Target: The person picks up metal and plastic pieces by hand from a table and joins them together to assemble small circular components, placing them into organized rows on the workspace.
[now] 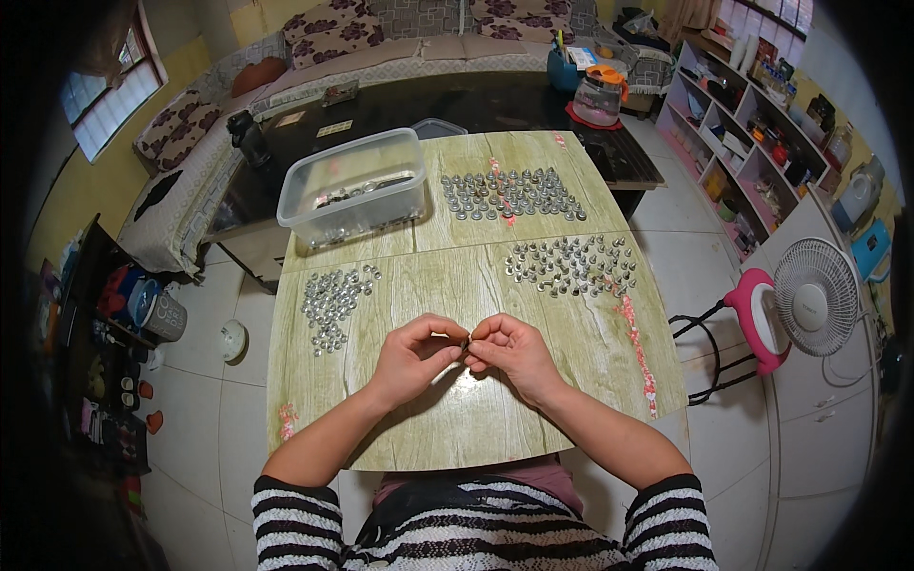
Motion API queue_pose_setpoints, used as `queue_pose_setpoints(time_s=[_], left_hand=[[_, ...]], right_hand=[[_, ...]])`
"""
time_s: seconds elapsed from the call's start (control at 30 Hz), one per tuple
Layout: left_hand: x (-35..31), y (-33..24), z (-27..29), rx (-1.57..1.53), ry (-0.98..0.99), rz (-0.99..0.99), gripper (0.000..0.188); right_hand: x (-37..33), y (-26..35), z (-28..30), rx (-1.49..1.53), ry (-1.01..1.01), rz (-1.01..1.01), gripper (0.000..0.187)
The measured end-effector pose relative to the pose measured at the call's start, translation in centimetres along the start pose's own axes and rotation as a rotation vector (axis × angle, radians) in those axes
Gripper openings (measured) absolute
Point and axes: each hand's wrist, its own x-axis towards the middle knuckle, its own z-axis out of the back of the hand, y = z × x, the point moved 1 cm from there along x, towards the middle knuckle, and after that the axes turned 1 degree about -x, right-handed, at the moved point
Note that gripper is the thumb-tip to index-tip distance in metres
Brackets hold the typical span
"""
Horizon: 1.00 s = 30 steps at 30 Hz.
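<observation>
Above the near middle of the wood-patterned table [409, 419], my left hand [416, 356] and my right hand [515, 354] meet at the fingertips. Both pinch a tiny dark piece [466, 349], mostly covered by the fingers, so its exact kind cannot be made out. To the left of my hands lies a loose cluster of small, shiny, round silvery pieces [333, 306]. Over on the right stand many small metal pieces with pointed tops [571, 265]. Farther back, similar grey metal pieces [514, 195] are set close together in rows.
A clear plastic tub [354, 225] holding dark small parts stands at the table's back left. Beyond is a black table [381, 109] with a water jug [600, 95]. A pink chair [757, 319] and a white fan [814, 297] are at the right.
</observation>
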Motion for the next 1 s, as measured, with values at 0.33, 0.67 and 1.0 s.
queue_pose_setpoints(time_s=[0.33, 0.67, 1.0], left_hand=[[0.06, -0.04, 0.08, -0.052, -0.032, 0.142, 0.017], [-0.04, -0.22, -0.21, -0.086, -0.028, 0.008, 0.016], [-0.02, -0.44, -0.17, 0.061, -0.002, -0.05, 0.016]], right_hand=[[0.0, -0.03, 0.05, 0.024, 0.042, 0.041, 0.014], [-0.02, -0.01, -0.07, 0.009, 0.022, -0.05, 0.013], [-0.03, 0.11, 0.01, -0.003, 0.027, -0.054, 0.013]])
